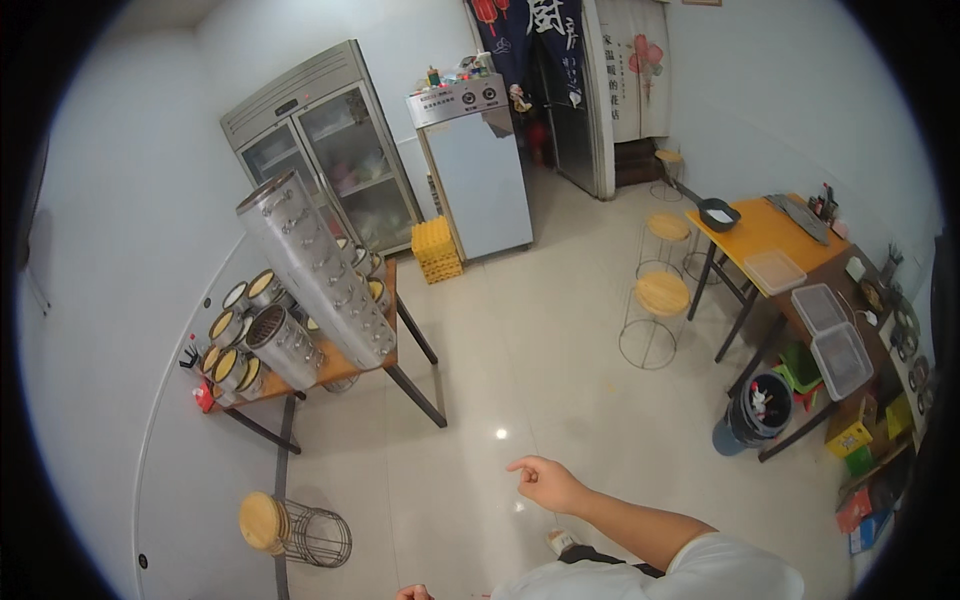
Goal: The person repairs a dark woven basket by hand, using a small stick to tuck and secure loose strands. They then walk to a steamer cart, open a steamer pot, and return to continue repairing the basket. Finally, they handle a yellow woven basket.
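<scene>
My right hand [547, 484] is held out over the tiled floor, in front of my body. Its index finger points to the left while the other fingers curl in, and nothing is in it. Only a sliver of my left hand [413, 593] shows at the lower edge, too little to read its fingers. Neither hand touches anything that I can see. Ahead to the left, a tall stack of metal steamers [318, 268] stands on a wooden table [340, 368]. A shorter steamer stack [285, 346] and several round tins [228, 368] stand beside it.
Stacked stools [262, 522] stand at the lower left. A glass-door fridge [350, 150], a pale cabinet [478, 185] and a yellow crate [435, 250] line the back. On the right are stools [661, 293], an orange table [755, 232] with a pan [718, 214], plastic tubs [840, 360] and a bin [752, 415].
</scene>
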### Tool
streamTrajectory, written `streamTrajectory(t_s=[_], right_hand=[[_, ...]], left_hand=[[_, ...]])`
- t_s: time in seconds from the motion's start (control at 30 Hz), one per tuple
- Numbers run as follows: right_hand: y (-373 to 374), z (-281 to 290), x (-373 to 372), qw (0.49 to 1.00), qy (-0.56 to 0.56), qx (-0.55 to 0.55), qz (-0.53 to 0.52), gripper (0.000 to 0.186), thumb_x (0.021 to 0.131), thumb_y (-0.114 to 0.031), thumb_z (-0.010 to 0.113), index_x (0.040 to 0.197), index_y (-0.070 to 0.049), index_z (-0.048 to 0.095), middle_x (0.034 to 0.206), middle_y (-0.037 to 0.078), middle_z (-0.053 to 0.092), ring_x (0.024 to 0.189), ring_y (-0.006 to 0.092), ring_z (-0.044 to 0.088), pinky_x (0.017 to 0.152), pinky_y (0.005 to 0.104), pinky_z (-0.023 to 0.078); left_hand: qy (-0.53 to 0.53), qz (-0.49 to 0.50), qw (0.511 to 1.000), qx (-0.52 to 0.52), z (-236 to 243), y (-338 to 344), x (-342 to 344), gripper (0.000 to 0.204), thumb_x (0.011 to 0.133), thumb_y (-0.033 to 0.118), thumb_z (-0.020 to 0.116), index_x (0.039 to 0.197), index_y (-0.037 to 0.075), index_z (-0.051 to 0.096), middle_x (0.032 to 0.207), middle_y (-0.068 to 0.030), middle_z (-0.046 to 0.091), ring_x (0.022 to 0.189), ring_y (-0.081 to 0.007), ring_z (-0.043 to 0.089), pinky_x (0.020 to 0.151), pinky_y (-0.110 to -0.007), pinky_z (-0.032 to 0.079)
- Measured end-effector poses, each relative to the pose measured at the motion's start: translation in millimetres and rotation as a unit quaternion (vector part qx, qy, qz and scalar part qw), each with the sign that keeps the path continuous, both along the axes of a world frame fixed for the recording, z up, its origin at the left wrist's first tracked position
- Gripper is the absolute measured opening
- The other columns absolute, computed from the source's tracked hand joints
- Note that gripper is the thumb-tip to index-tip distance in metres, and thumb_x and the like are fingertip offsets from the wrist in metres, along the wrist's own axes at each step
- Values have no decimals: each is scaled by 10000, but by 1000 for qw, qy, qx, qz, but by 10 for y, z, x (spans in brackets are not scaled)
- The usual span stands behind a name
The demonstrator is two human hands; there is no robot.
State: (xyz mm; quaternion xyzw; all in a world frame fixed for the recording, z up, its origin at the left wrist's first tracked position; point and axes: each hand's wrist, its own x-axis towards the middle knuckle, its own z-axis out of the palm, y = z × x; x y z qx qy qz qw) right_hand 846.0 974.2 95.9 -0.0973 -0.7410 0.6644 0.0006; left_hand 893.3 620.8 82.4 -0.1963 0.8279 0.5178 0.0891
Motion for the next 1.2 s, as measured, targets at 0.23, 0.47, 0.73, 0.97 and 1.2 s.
streamTrajectory(t_s=[0.23,0.47,0.73,0.97,1.2], right_hand=[[95,46,-1345,996,-27,39,70,293,904,-79,564,1177,-37,663,678,-21,521,635,86,498,603,260,430],[-702,-384,-2265,988,-95,52,113,281,910,-127,563,1149,-51,689,664,-3,565,610,95,495,592,278,430],[-2544,-301,-3762,983,-80,93,137,306,899,-157,609,1179,-53,677,677,13,555,631,117,510,620,299,448],[-4083,-89,-4876,976,-57,87,192,289,940,-178,602,1194,-59,670,669,-4,531,629,117,501,624,302,444],[-4326,-219,-6068,984,-55,113,124,251,973,-181,578,1166,-54,678,693,18,561,631,110,498,610,296,438]], left_hand=[[51,-16,995,81,68,-32,-1032,339,984,355,605,1005,21,659,837,-30,623,760,-132,524,688,-299,443],[26,-6,1000,6,-320,-642,-1914,382,970,387,601,971,11,667,825,-67,647,745,-173,563,694,-344,467],[49,-3,998,-28,-306,-2193,-3330,366,986,363,582,957,6,659,795,-52,621,722,-149,537,672,-330,454],[48,24,995,84,-215,-3398,-4581,253,1000,276,589,1003,24,617,802,-31,597,662,-114,504,623,-274,428],[79,66,953,283,-454,-3627,-5916,98,988,133,617,987,36,607,761,-7,602,627,-59,493,564,-208,390]])
